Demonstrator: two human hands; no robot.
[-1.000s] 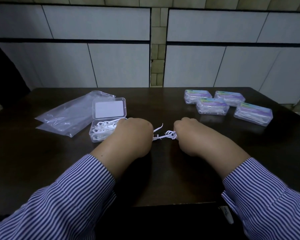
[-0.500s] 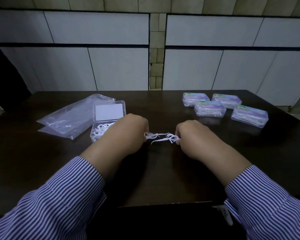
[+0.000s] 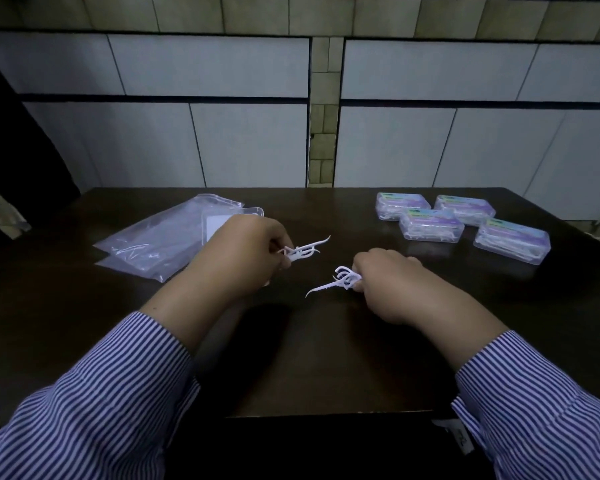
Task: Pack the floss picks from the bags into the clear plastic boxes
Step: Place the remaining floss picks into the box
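bags (image 3: 160, 242) left on table (image 3: 309, 358) | open box (image 3: 234, 216) behind left hand (image 3: 238, 256) | closed boxes (image 3: 461, 223) right

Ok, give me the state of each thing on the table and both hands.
Left hand: grips floss picks.
Right hand: grips more picks.
Open box: lid up, mostly hidden.
Bags: flat, nearly empty.
Four boxes: closed, filled.

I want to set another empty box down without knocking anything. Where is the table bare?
Bare table lies between the sleeves at the near edge, and along the far edge between the bags and the four closed boxes. Crowded: far right with boxes, far left with bags and the open box, and around both hands' picks.
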